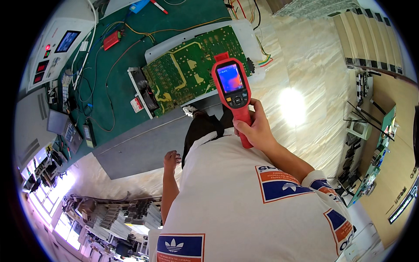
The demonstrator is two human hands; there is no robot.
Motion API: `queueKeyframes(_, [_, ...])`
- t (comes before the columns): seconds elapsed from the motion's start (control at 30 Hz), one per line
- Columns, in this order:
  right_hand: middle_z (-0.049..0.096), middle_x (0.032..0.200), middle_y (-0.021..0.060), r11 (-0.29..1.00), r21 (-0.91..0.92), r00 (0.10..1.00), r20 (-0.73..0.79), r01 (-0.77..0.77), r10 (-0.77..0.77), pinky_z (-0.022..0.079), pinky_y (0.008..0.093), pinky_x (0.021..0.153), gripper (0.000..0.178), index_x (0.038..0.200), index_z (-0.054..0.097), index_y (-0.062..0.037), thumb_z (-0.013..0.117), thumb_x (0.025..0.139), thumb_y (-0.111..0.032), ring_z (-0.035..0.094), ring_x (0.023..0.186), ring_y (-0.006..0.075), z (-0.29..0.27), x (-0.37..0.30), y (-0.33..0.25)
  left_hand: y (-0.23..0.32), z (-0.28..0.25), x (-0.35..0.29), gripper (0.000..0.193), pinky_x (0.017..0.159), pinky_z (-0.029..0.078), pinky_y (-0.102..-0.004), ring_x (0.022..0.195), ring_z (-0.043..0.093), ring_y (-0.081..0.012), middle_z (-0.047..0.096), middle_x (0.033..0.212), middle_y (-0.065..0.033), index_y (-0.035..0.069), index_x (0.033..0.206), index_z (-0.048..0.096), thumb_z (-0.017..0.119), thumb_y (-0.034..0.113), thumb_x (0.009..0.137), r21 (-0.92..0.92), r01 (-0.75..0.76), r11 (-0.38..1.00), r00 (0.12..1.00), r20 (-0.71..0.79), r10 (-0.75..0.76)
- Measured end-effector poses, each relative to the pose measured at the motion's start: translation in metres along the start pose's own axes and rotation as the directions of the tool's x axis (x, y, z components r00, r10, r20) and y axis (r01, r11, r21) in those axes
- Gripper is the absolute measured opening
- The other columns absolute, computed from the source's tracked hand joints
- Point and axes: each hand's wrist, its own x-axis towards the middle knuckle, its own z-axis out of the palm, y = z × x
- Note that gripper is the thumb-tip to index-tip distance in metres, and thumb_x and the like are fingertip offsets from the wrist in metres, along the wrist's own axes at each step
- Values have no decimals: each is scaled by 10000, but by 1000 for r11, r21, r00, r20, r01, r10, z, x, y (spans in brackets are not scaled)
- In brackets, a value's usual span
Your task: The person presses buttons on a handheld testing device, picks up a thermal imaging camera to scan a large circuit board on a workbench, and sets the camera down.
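In my right hand (257, 131) is a red and black handheld thermal camera (231, 83), gripped by its handle with the fingers wrapped round it. Its lit screen shows blue with an orange and pink patch. Beyond it lies a large green circuit board (187, 65) in a pale metal tray (152, 52), at the edge of the bench. A black part with a metal bracket (140, 94) sits at the board's left end. My left hand (172, 160) hangs low beside my body, away from the bench, its fingers loosely curled and apart from any object.
The green bench mat (113, 78) carries a small red module (112, 40), loose wires, a laptop (65, 129) and a handheld meter (88, 134). A white instrument with lit displays (56, 50) stands at far left. Colored wires leave the board's right end. Shelved equipment (113, 218) stands lower left.
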Motion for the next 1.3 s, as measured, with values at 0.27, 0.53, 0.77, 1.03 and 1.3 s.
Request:
queueKeyframes(0.27, [636,977,127,999,19,1000,3,28,-28,539,317,646,627,1360,297,24,673,860,-22,633,703,154,-4,-6,3,6,-2,-9,243,515,434,-254,619,572,-110,645,811,-38,50,1154,630,567,229,1003,11,3,1000,999,-32,-2])
queueKeyframes(0.53, [635,970,124,996,46,997,-13,72,-71,534,313,638,622,1359,304,12,674,860,-20,631,703,153,-13,-9,0,6,-2,-9,264,568,514,-290,661,650,-155,691,878,-86,16,1163,634,555,214,1007,35,13,999,999,-34,-11])
queueKeyframes(0.77, [635,938,119,995,30,995,-22,97,-96,527,309,613,603,1348,319,0,673,860,-17,627,683,154,-23,-9,-6,3,5,-15,246,549,498,-276,651,644,-153,684,862,-79,14,1155,630,557,196,1007,-13,-11,1000,999,-49,10])
queueKeyframes(1.03, [634,937,113,995,28,995,-17,94,-94,526,306,607,608,1350,318,-2,680,862,-27,628,686,150,-30,-8,-11,-6,15,-18,260,542,486,-277,643,636,-152,678,860,-86,11,1154,627,549,209,1003,14,-8,1000,997,-77,9])
queueKeyframes(1.3, [634,940,111,996,27,997,6,82,-82,523,304,621,607,1348,310,4,676,864,-19,622,692,146,-34,-8,-16,-8,23,-21,274,532,482,-285,642,641,-160,678,861,-87,9,1161,626,552,225,1009,-32,-11,999,997,-73,9])
